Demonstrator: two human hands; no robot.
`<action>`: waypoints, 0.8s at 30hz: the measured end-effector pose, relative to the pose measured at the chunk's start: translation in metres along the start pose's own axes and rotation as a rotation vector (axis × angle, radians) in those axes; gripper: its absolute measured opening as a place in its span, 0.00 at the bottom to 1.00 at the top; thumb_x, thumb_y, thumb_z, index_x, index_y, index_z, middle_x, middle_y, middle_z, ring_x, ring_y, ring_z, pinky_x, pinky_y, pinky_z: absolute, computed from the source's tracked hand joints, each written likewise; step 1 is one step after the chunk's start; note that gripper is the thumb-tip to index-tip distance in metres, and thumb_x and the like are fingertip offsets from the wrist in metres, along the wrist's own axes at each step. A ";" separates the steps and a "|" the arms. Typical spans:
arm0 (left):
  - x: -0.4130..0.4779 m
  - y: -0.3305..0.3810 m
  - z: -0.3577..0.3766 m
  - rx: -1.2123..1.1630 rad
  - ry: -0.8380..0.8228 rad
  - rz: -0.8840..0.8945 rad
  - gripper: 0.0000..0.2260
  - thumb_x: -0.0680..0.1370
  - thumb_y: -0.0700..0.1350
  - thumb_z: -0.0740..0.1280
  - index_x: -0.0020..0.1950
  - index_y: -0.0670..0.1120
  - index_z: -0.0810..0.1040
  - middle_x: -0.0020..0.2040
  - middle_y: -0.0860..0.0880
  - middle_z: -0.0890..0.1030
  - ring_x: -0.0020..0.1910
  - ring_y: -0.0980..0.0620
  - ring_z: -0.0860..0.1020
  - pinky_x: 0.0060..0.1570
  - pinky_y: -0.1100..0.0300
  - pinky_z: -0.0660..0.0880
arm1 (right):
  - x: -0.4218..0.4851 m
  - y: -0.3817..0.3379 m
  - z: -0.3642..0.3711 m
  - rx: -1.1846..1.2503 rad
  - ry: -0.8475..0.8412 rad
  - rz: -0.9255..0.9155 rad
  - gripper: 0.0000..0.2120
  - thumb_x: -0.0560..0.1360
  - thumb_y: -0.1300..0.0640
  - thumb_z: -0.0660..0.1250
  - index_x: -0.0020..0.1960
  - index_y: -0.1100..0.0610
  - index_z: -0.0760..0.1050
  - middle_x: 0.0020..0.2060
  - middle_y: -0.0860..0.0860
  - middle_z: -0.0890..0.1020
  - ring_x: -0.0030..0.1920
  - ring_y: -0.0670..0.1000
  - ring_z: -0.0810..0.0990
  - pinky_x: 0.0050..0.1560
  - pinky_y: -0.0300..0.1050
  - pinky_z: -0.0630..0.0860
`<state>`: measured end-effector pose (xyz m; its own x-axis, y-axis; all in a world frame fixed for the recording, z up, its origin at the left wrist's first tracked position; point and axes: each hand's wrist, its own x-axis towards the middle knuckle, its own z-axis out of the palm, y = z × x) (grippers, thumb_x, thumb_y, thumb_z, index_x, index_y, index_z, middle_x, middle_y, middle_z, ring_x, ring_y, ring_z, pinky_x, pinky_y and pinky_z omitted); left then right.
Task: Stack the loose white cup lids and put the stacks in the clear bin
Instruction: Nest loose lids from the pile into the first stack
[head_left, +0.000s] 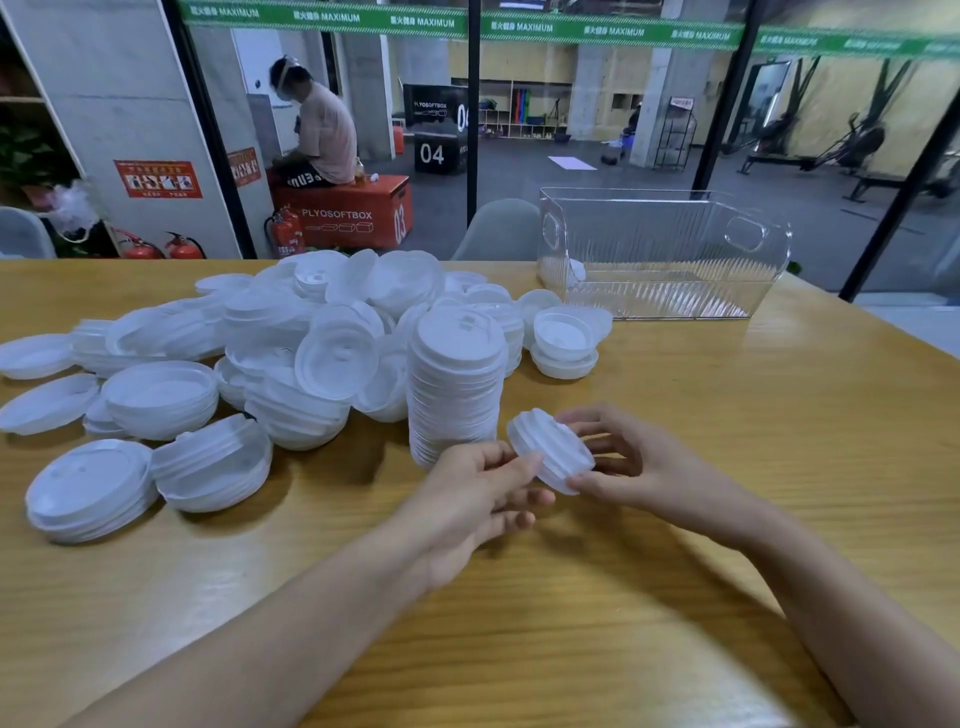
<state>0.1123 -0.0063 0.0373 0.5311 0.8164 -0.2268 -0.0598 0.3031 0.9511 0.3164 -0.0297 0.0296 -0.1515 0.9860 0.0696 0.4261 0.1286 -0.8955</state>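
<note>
Far left, loose lids (260, 353) sprawl in a big heap. Centre, a tall stack (454, 395) stands ready. Left hand (478, 499) and right hand (623, 462) both pinch a small stack (550, 449). Far right, the clear bin (675, 291) looks almost bare, so most work remains.

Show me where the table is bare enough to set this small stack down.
Bare table right of the held small stack, in front of the bin; also the strip along the near edge. Crowded: the lid pile and tall stack to the left.
</note>
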 end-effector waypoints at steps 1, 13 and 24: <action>0.001 -0.001 0.003 0.022 0.010 0.003 0.05 0.79 0.41 0.67 0.51 0.40 0.80 0.36 0.52 0.83 0.35 0.58 0.80 0.34 0.66 0.75 | -0.002 0.000 0.001 0.007 0.006 -0.007 0.23 0.72 0.57 0.76 0.64 0.50 0.74 0.59 0.51 0.80 0.59 0.45 0.80 0.62 0.42 0.76; -0.016 0.012 -0.020 0.723 0.127 0.085 0.11 0.79 0.47 0.69 0.38 0.44 0.80 0.23 0.51 0.78 0.18 0.56 0.72 0.23 0.64 0.69 | -0.004 0.014 -0.005 -0.098 0.265 -0.034 0.17 0.69 0.55 0.79 0.55 0.43 0.81 0.52 0.40 0.82 0.54 0.45 0.79 0.54 0.36 0.76; -0.011 -0.004 -0.015 1.499 0.112 0.415 0.31 0.73 0.69 0.64 0.73 0.62 0.63 0.72 0.66 0.65 0.70 0.63 0.66 0.59 0.64 0.65 | -0.004 0.023 -0.002 -0.158 0.323 -0.005 0.17 0.71 0.48 0.75 0.58 0.39 0.78 0.53 0.37 0.77 0.53 0.38 0.77 0.52 0.32 0.71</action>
<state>0.0936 -0.0092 0.0325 0.6242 0.7675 0.1460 0.7225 -0.6382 0.2659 0.3287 -0.0302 0.0092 0.1253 0.9645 0.2323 0.5622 0.1239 -0.8177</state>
